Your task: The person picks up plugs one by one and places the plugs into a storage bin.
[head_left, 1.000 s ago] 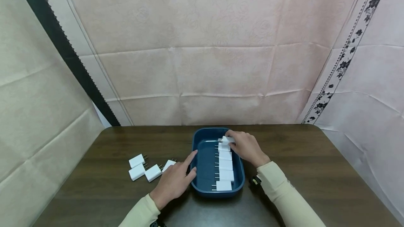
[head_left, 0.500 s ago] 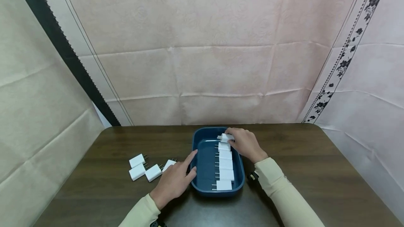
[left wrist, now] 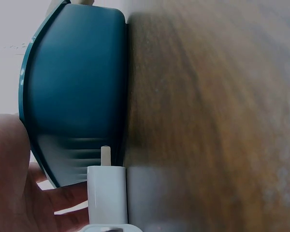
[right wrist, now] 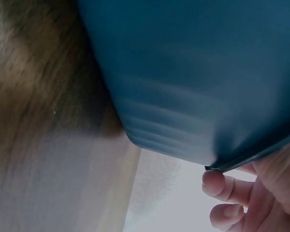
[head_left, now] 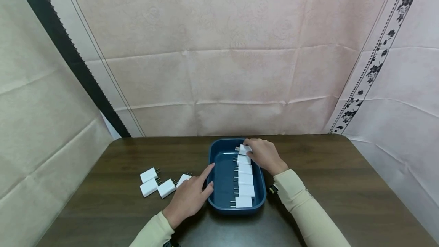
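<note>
A blue plastic bin stands on the table with a column of white charger plugs along its right side, prongs pointing left. At the far end of that column my right hand pinches one white charger plug between thumb and fingers. In the right wrist view, fingertips of that hand show just past the bin's rim; the plug is hidden there. My left hand rests at the bin's left rim, index finger and thumb extended to it.
Several white charger plugs lie on the brown wooden table left of the bin, the nearest beside my left hand. One plug stands close to the bin wall in the left wrist view. A pale cloth hangs behind the table.
My right hand has shifted slightly away from me and to the left with its plug, which now lines up more closely with the column. The left hand has stayed in place.
</note>
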